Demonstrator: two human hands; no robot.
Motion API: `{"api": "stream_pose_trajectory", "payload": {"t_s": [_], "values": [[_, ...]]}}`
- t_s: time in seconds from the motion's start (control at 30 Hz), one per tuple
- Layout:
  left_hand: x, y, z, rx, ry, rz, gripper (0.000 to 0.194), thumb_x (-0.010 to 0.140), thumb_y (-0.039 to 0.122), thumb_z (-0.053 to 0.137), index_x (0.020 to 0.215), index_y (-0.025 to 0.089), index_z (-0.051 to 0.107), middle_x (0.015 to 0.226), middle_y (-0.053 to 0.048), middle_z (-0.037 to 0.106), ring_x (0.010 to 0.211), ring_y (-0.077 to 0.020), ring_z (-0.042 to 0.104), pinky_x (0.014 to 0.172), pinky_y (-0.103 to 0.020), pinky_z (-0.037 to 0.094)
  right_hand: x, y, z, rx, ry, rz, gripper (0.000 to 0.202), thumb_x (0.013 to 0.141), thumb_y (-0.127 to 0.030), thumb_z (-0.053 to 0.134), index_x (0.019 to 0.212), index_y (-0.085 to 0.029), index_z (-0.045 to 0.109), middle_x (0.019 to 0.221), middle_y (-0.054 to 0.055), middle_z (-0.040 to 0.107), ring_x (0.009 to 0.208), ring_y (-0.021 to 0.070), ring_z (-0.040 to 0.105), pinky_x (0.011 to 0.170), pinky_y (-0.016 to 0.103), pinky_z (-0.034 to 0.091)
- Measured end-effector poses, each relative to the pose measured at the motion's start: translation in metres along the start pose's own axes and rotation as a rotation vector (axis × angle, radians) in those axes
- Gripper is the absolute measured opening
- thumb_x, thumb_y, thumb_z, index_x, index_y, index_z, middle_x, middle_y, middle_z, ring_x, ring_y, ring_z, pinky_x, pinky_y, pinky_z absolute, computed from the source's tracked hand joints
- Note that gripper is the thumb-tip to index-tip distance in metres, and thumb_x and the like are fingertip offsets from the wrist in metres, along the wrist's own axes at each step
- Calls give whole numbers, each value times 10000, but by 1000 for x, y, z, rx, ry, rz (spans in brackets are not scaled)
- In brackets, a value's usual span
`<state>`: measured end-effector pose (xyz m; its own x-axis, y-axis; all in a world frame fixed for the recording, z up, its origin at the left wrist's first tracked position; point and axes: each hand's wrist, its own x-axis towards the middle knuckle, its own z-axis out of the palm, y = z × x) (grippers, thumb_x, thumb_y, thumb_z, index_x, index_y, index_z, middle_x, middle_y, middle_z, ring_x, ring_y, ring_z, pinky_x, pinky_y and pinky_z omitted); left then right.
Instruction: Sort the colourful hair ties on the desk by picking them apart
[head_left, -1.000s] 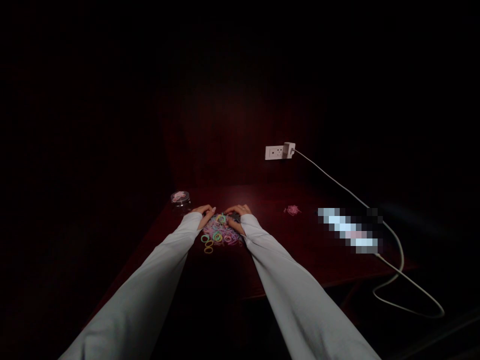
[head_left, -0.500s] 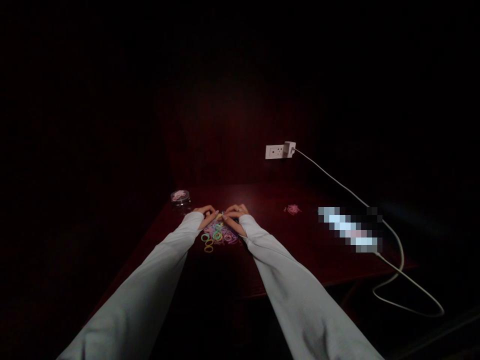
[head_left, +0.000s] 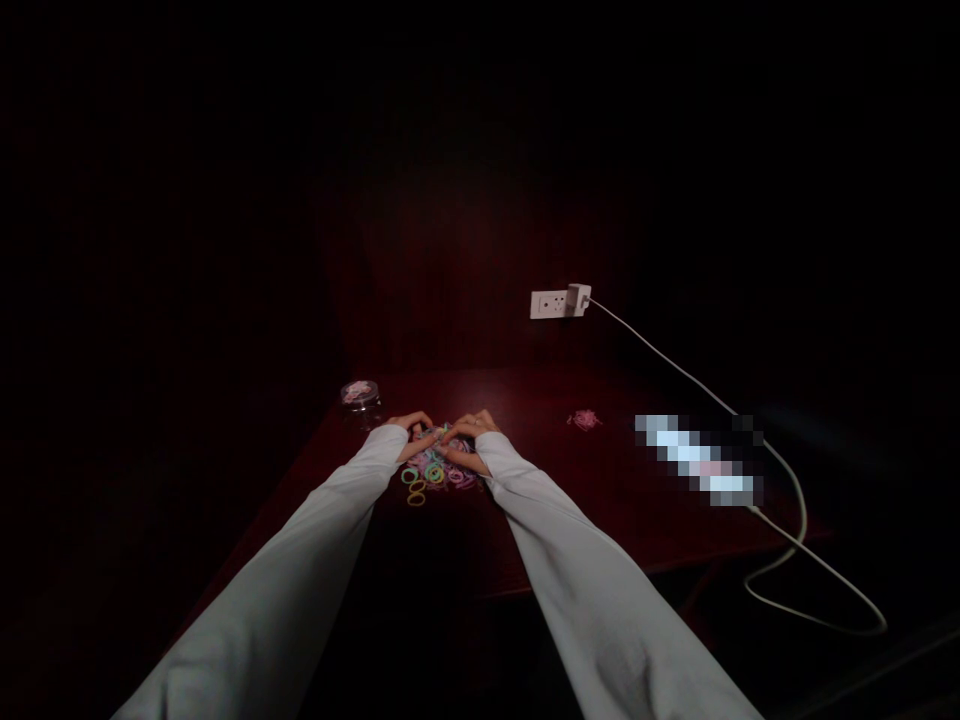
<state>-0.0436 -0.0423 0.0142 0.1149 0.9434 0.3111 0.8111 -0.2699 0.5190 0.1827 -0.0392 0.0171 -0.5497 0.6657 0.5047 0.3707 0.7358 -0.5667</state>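
Note:
A heap of small hair ties, mostly purple with some pink, teal and yellow ones, lies on the dark red table. My left hand curves over the heap's left side, fingers bent and thumb pointing inward. From the right, my right hand reaches over the same heap with curled fingers, its thumb close to the left one. Both sets of fingertips are down among the ties, closed; what they pinch is too small to make out. Two yellow ties lie at the near edge of the heap.
A small separate pile of pink hair ties lies to the right. A clear jar stands at the back left. Farther right is a blurred-out bright device with a white cable running to a charger in the wall socket.
My fingers have shifted slightly within the heap, and the right thumb has moved a little left. The yellow tie seen between my fingertips earlier no longer shows clearly there.

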Motion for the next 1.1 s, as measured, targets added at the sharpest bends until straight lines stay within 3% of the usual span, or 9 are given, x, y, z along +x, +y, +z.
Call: {"api": "stream_pose_trajectory", "payload": {"t_s": [0.1,0.23,0.43,0.67,0.83,1.0,1.1], "values": [[1,-1,-1,-9,-22,11,417,776,601,571,884,209,660,656,37,563,569,-128,457,551,-241,295,-1,2,2,-34,-31,-28,305,807,-502,805,1045,-312,792,1064,21,697,1004,203,486,907,320,429],[0,-1,1,-23,-10,10,398,806,583,524,868,215,662,621,37,548,559,-133,449,551,-242,302,0,8,6,-27,-8,-33,177,823,-426,801,957,-311,809,1022,24,693,1001,208,494,888,321,437],[-1,0,2,-25,-4,-11,422,828,587,488,863,210,672,615,35,542,529,-128,436,541,-247,295,6,14,7,22,45,23,109,848,-333,761,927,-269,799,958,24,698,937,189,541,921,333,439],[-1,0,0,3,-20,-5,404,834,554,484,882,210,691,640,24,567,554,-135,455,550,-248,296,11,15,5,27,17,82,86,823,-272,763,902,-243,780,889,18,713,870,189,573,931,344,429],[-2,0,-1,20,-21,-3,385,850,537,483,893,216,692,636,24,585,561,-138,465,564,-246,306,8,13,3,21,39,24,239,808,-193,744,1034,-265,776,976,19,684,954,196,548,936,336,426],[-2,1,-1,25,-21,11,367,850,528,493,877,222,695,638,22,588,576,-144,475,569,-245,313,2,6,2,-51,15,-98,204,858,-157,674,907,-300,811,1006,23,634,996,196,495,916,327,434],[-2,1,0,25,-15,12,378,853,534,486,879,220,694,637,21,582,572,-144,474,575,-247,320,-1,1,1,-104,-4,-128,223,853,-159,683,936,-321,812,1010,17,637,994,200,481,905,328,436]]}}
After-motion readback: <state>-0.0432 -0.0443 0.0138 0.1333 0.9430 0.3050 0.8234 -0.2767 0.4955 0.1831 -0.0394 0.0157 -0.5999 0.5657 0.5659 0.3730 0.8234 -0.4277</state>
